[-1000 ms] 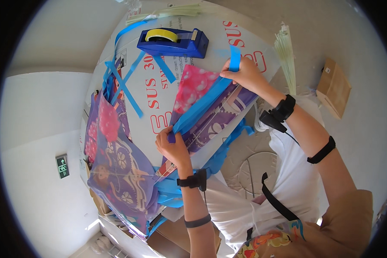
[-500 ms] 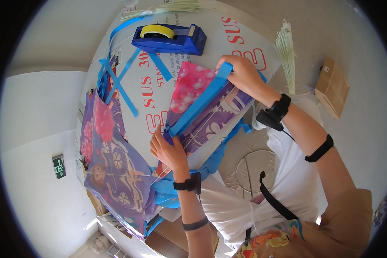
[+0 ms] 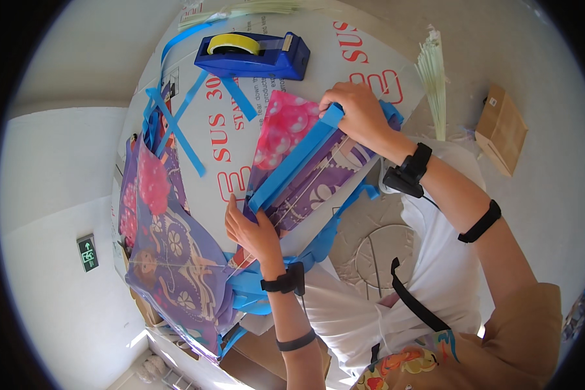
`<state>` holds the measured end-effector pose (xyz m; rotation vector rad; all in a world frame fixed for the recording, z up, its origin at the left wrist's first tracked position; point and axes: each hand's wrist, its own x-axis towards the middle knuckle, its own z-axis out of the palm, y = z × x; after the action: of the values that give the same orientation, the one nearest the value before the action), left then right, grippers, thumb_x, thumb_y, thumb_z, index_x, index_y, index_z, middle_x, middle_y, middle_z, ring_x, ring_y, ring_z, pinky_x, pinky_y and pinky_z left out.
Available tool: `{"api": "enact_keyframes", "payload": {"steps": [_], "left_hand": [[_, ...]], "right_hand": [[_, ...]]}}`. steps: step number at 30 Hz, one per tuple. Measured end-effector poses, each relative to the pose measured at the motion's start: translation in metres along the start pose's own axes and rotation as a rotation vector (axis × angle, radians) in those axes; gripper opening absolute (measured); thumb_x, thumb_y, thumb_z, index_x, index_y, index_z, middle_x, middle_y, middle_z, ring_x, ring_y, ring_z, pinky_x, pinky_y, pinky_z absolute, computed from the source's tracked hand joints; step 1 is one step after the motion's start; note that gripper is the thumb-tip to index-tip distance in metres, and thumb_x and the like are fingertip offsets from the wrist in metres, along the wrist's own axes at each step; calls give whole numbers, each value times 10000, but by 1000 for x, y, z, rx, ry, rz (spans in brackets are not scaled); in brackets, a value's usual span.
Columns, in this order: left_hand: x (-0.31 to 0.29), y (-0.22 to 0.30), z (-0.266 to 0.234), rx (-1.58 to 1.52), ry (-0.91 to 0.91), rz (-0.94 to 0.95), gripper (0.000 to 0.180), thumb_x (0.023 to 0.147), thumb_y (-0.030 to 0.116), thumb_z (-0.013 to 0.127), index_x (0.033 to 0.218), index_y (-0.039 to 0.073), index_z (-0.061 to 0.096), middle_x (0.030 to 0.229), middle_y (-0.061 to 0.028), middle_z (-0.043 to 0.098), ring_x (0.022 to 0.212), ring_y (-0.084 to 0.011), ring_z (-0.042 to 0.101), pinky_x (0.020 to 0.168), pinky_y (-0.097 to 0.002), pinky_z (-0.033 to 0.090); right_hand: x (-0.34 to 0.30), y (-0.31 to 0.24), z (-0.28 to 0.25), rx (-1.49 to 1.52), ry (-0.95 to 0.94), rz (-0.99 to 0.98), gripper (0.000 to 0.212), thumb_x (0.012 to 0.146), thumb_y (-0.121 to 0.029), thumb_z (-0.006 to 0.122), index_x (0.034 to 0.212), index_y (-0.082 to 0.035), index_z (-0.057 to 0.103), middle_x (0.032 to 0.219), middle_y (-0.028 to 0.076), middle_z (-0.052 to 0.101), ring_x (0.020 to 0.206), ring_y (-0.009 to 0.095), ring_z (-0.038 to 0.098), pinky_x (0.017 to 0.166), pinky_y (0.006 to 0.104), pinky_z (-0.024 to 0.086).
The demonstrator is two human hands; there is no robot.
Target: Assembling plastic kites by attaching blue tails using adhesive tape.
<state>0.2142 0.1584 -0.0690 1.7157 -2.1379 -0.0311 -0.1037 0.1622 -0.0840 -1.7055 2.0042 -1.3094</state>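
A purple, pink and white printed sheet (image 3: 315,185) with thin pale rods, like part of a kite, lies on the board before me. A blue ribbon (image 3: 294,158) runs slantwise along it, with layers side by side. My right hand (image 3: 357,116) pinches the ribbon's far end between thumb and fingers. My left hand (image 3: 257,235) rests at the near end, thumb and index finger spread apart on the sheet beside the ribbon; some of its fingertips are hard to see. To the left, a larger printed sheet (image 3: 175,260) of the same kind hangs over the board's edge.
A blue tape dispenser (image 3: 253,57) with yellow tape stands at the far side of the printed board (image 3: 224,179). Loose blue ribbon strips (image 3: 182,140) lie left of it. Bundles of pale sticks (image 3: 432,88) and a brown cardboard box (image 3: 502,130) are at the right.
My right hand has shifted slightly left with the ribbon's far end, which stuck out above the fingers before. The ribbon now lies wider along the sheet. My left hand's thumb has moved slightly.
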Motion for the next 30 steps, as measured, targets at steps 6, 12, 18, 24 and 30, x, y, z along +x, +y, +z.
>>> {"api": "enact_keyframes", "payload": {"steps": [6, 12, 18, 24, 30], "left_hand": [[-1, 3, -6, -59, -34, -55, 625, 896, 99, 675, 1491, 57, 488, 1409, -170, 586, 1342, -370, 495, 1176, -525, 274], [6, 27, -34, 19, -52, 339, 740, 865, 89, 660, 1552, 1, 400, 1544, -205, 484, 1494, -377, 373, 1235, -548, 252], [2, 47, -25, -94, -459, 496, 763, 930, 219, 697, 1558, -48, 355, 1607, -234, 395, 1520, -400, 328, 1206, -501, 348], [-6, 33, -23, -152, -430, 500, 868, 906, 324, 751, 1562, -58, 332, 1614, -253, 369, 1515, -410, 330, 1210, -505, 342], [-12, 27, -12, 14, -409, 564, 806, 879, 230, 679, 1539, -97, 350, 1608, -281, 359, 1507, -416, 346, 1216, -513, 340]], "right_hand": [[-1, 3, 1, -31, -2, 7, 108, 821, -160, 812, 865, -138, 716, 857, 24, 652, 897, 246, 611, 894, 412, 419], [-4, 4, 4, -99, -10, -5, 119, 818, -172, 821, 868, -145, 717, 875, 22, 650, 920, 241, 611, 911, 415, 416], [-3, 2, 0, -155, 2, -44, 172, 807, -156, 827, 930, -133, 709, 945, 19, 655, 963, 247, 606, 906, 413, 422], [-1, -4, -8, -343, 34, -258, 304, 796, -109, 807, 1066, -87, 669, 1172, 71, 632, 1133, 276, 574, 989, 424, 411], [-4, -28, -30, -304, -102, -473, 424, 823, -139, 793, 1218, -72, 656, 1359, 111, 603, 1321, 301, 528, 1111, 445, 408]]}}
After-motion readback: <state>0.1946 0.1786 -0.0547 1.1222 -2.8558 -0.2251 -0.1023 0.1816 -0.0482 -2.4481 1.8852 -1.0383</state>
